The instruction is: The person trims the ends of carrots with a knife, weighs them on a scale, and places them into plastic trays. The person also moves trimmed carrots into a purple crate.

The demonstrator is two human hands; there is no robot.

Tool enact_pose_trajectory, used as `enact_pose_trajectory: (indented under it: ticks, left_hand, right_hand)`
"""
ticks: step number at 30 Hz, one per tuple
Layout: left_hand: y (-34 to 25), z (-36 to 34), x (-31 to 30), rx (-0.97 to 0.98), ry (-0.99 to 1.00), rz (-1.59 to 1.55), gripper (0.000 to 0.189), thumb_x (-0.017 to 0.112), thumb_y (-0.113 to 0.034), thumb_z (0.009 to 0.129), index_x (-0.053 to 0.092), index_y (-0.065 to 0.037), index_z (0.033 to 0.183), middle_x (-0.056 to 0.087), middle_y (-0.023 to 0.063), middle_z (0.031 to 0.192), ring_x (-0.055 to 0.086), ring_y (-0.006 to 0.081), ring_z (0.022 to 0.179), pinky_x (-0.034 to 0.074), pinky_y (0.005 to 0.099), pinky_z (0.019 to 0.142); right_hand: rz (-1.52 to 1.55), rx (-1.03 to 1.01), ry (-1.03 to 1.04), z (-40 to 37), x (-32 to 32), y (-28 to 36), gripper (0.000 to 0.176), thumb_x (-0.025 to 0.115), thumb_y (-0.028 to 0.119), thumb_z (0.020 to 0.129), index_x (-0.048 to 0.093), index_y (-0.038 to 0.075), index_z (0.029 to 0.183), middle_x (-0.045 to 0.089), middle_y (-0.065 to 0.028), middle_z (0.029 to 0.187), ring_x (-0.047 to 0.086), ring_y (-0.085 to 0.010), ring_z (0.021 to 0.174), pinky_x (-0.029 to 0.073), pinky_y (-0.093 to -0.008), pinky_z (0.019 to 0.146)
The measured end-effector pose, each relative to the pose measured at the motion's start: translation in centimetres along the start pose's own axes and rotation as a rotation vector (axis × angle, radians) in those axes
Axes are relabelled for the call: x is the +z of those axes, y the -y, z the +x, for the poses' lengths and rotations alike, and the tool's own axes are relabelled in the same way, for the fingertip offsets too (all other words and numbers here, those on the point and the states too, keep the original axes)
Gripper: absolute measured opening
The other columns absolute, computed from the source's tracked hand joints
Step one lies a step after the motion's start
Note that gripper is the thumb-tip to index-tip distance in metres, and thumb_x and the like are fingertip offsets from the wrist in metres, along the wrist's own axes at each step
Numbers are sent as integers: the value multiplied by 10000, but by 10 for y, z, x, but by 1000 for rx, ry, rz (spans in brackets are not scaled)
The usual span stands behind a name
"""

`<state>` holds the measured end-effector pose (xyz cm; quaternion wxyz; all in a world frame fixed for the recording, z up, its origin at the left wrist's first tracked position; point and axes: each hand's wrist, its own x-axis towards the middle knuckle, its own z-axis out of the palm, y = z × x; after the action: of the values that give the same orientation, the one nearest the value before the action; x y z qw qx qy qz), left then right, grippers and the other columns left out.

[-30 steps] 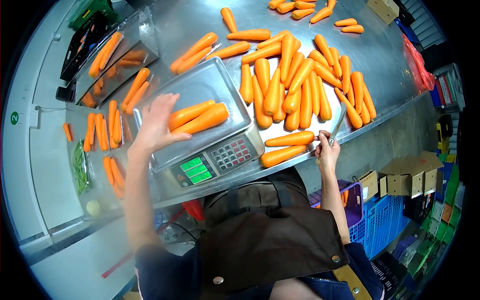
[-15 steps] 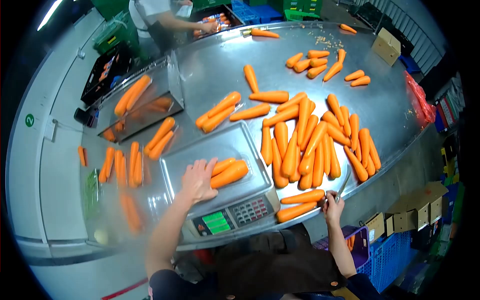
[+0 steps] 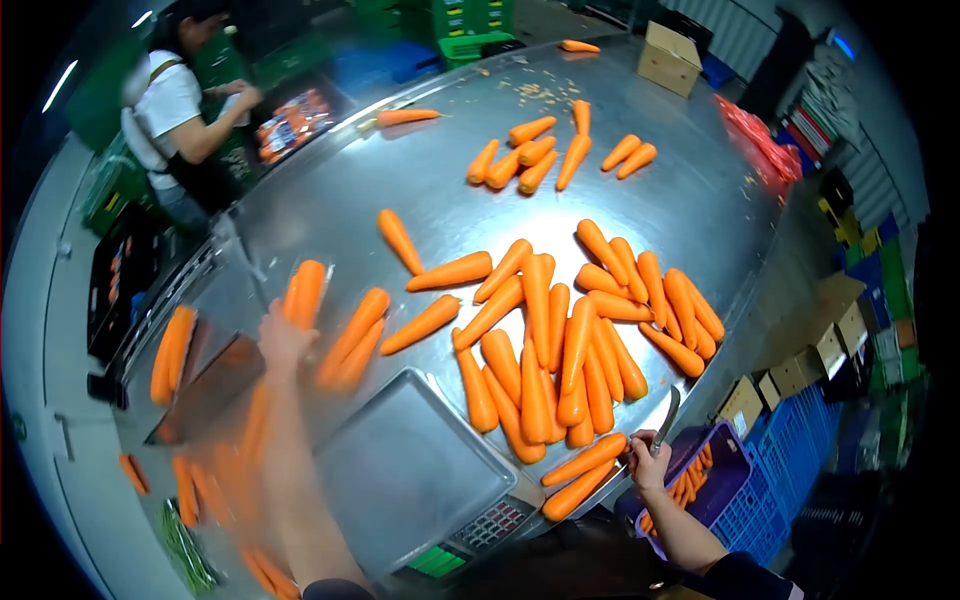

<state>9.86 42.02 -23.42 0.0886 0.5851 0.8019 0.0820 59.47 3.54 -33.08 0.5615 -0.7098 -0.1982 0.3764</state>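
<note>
My left hand (image 3: 281, 341) is blurred, out over the steel table (image 3: 330, 215) to the left of the scale. It grips two orange carrots (image 3: 304, 291) that stick up past the fingers. The scale's steel tray (image 3: 400, 470) lies bare below my arm, its keypad (image 3: 490, 524) at the front edge. My right hand (image 3: 648, 466) rests at the table's near edge, closed on a knife (image 3: 666, 417) that points up. Two loose carrots (image 3: 583, 474) lie just left of that hand. A big heap of carrots (image 3: 560, 345) fills the table beyond them.
Bagged carrots (image 3: 350, 340) and more blurred ones (image 3: 175, 355) lie to the left. A person in a white top (image 3: 172, 105) works at the far left. A cardboard box (image 3: 668, 57) and red bag (image 3: 755, 135) sit far right. A purple basket (image 3: 718, 468) and blue crate (image 3: 785, 450) stand below.
My left hand lifted the two carrots off the scale tray and carried them away to the left; the tray is now bare. My head tilted up. The right hand kept the knife.
</note>
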Motion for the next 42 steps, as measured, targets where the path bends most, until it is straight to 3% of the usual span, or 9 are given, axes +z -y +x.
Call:
enact_pose_trajectory:
  ticks: [8, 11, 13, 19, 26, 27, 30, 33, 42]
  left_hand:
    - [47, 40, 80, 194, 38, -113, 801, 782, -311, 743, 434, 7, 1390, 566, 242, 1264, 532, 389, 1197, 438, 441, 1012]
    - [51, -10, 44, 327, 4, -175, 534, 656, -238, 902, 507, 40, 1333, 553, 233, 1301, 518, 377, 1220, 391, 403, 1053]
    - [14, -94, -23, 206, -37, -404, 501, 620, -240, 935, 511, 40, 1336, 548, 223, 1325, 521, 354, 1230, 390, 394, 1052]
    - [158, -229, -46, 51, -70, -47, 415, 557, -287, 962, 578, 56, 1194, 620, 230, 1164, 592, 368, 1067, 452, 411, 932]
    - [343, -423, 70, -28, 338, 497, 404, 522, -310, 945, 672, 64, 975, 694, 236, 933, 660, 401, 840, 535, 461, 757]
    - [300, -422, 63, -106, 453, 566, 395, 553, -300, 919, 690, 70, 914, 699, 244, 868, 665, 418, 783, 540, 484, 711]
    - [254, -417, 56, -368, 343, 393, 327, 606, -182, 920, 622, 70, 1128, 679, 240, 983, 656, 377, 903, 497, 450, 795]
    - [280, -413, 73, -277, 175, 300, 203, 638, -117, 871, 635, 54, 981, 658, 201, 827, 637, 355, 763, 497, 444, 695]
    - [327, -426, 66, -89, -15, 350, 407, 589, -323, 896, 699, 63, 826, 679, 245, 742, 644, 432, 674, 510, 504, 619]
  right_hand:
    - [-90, 53, 4, -5, 6, 16, 78, 607, 54, 904, 619, -17, 933, 618, -47, 683, 487, -72, 474, 373, -211, 446]
    - [-93, 43, 34, -3, 3, 14, 90, 603, 60, 911, 622, -23, 941, 621, -46, 686, 495, -71, 483, 380, -213, 453]
    - [-96, 56, 40, -4, 3, 15, 92, 605, 61, 911, 622, -26, 933, 623, -45, 683, 500, -71, 487, 383, -214, 456]
    - [-39, 5, 64, -3, -2, 2, 99, 622, 70, 905, 628, -24, 936, 623, -36, 683, 515, -67, 503, 390, -217, 464]
    - [8, -26, 104, -1, -2, -1, 103, 624, 75, 901, 642, -18, 941, 626, -36, 682, 514, -61, 495, 389, -216, 451]
    - [5, -31, 109, 2, -3, -5, 108, 626, 80, 899, 648, -16, 940, 630, -38, 677, 516, -61, 489, 393, -218, 444]
    - [-9, -54, 142, 3, -5, -5, 112, 630, 87, 895, 653, -12, 944, 635, -40, 676, 521, -62, 490, 401, -219, 446]
    - [13, -70, 156, 2, -5, -3, 103, 623, 83, 901, 655, -5, 945, 627, -23, 677, 530, -64, 505, 409, -214, 459]
    - [23, -30, 184, -1, -7, 6, 107, 627, 93, 904, 644, -5, 943, 625, -23, 706, 585, -86, 595, 470, -231, 553]
